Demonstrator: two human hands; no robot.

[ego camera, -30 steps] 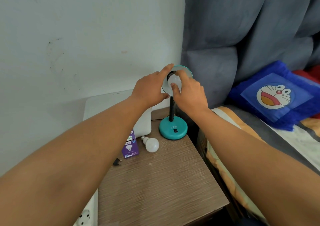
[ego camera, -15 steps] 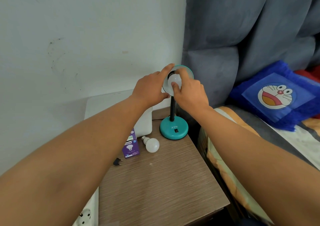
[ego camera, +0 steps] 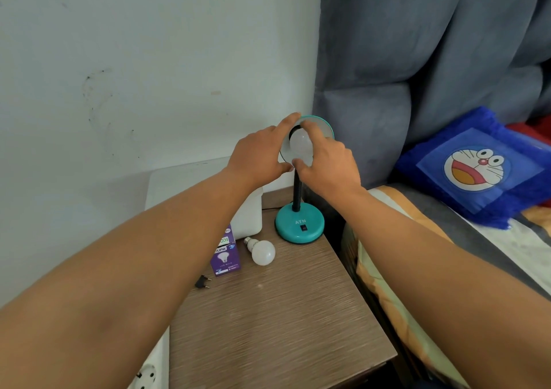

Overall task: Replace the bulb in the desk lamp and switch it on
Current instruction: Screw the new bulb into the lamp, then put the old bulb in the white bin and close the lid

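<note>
A teal desk lamp with a round base [ego camera: 299, 227] and black neck stands at the back of the wooden bedside table [ego camera: 277, 323]. Its shade [ego camera: 323, 126] faces me. My left hand [ego camera: 259, 156] grips the shade's left rim. My right hand [ego camera: 325, 162] has thumb and fingers closed around the white bulb [ego camera: 301, 145] inside the shade. A second white bulb [ego camera: 262, 252] lies on the table beside a purple bulb box [ego camera: 225, 259]. The lamp's black plug [ego camera: 202, 282] lies loose near the box.
A white box-like object [ego camera: 247, 218] stands behind the bulb box against the wall. A white socket strip [ego camera: 147, 373] shows at the lower left. A bed with a grey headboard and a blue cartoon cushion [ego camera: 480, 171] is on the right.
My right hand has turned on the bulb, its fingers shifting around it. The left hand stays on the shade's rim.
</note>
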